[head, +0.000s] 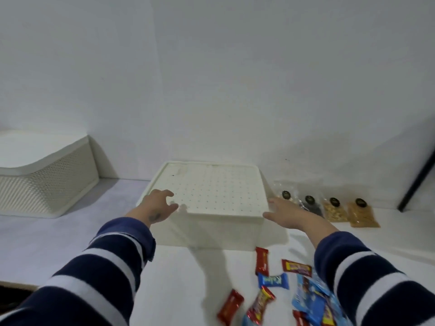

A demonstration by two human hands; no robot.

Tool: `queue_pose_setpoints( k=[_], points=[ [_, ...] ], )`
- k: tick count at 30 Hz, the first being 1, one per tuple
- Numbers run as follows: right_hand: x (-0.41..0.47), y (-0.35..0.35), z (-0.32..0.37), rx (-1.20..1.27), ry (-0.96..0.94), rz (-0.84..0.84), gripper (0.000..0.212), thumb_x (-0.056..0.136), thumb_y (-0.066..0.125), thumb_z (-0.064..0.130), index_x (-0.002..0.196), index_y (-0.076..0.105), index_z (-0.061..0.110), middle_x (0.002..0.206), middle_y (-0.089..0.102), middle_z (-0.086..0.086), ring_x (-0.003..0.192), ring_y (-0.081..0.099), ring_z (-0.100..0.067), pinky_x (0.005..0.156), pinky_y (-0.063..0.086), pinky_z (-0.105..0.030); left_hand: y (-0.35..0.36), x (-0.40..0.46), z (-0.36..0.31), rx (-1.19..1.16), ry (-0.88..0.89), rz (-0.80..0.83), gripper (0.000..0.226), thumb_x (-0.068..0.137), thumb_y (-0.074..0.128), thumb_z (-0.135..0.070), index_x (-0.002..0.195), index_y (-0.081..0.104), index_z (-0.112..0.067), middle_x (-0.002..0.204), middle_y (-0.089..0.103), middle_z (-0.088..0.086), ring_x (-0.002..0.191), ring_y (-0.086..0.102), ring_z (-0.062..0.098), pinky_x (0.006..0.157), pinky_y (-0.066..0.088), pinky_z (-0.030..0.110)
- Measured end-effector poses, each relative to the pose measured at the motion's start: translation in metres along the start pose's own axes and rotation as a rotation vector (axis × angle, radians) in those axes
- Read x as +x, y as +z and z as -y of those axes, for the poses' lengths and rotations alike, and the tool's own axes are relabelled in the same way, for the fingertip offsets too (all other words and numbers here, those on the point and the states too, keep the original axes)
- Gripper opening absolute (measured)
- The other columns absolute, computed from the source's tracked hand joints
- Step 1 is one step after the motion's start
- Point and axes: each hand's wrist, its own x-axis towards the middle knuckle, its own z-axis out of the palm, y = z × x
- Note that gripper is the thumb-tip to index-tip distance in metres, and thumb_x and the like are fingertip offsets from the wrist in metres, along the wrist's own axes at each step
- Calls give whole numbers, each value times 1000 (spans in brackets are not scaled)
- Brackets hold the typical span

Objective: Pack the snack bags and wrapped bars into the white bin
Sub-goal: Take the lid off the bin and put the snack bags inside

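Both hands at the near corners of the white bin, lid on.

Left hand (158, 206) at the bin's (211, 229) near left corner, fingers (167, 195) spread and curled over the edge of the dotted lid (211, 189), thumb just below that edge. Right hand (286, 212) flat at the near right corner, fingers together and pointing toward the lid's edge, touching or just beside it; cannot tell which. Just past the right fingertips, a row of four clear snack bags (334, 209) with dark round labels, flat on the table (47, 241). Nearer than both hands, under the right forearm, loose wrapped bars (262, 260) in red, blue and yellow, scattered. Well apart from the left fingers, far to the left, a cream perforated basket (47, 182) against the wall. Striped navy and white sleeves (106, 260) on both arms.
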Motion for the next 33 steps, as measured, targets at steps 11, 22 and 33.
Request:
queue_pose_setpoints(
  k=[11, 22, 33],
  points=[
    [105, 38, 29, 133, 165, -154, 79, 89, 53, 54, 151, 16, 22, 159, 6, -8, 142, 27, -32, 112, 28, -41, 13, 111, 47, -66, -78, 11, 65, 85, 51, -62, 136, 37, -25, 146, 21, 12, 129, 32, 35, 101, 38, 49],
    [122, 26, 48, 131, 310, -208, 94, 77, 63, 62, 151, 20, 21, 154, 15, -11, 143, 12, -33, 113, 29, -49, 4, 137, 49, -433, -113, -17, 95, 64, 80, -53, 144, 39, -22, 150, 30, 7, 130, 43, 31, 103, 38, 40],
    [46, 3, 70, 44, 252, -301, 96, 72, 62, 67, 148, 25, 22, 148, 33, -10, 137, 21, -32, 106, 29, -44, -42, 48, 45, -379, -45, -185, 99, 66, 77, -57, 148, 32, -23, 156, 17, 7, 133, 38, 33, 103, 38, 43]
  ],
)
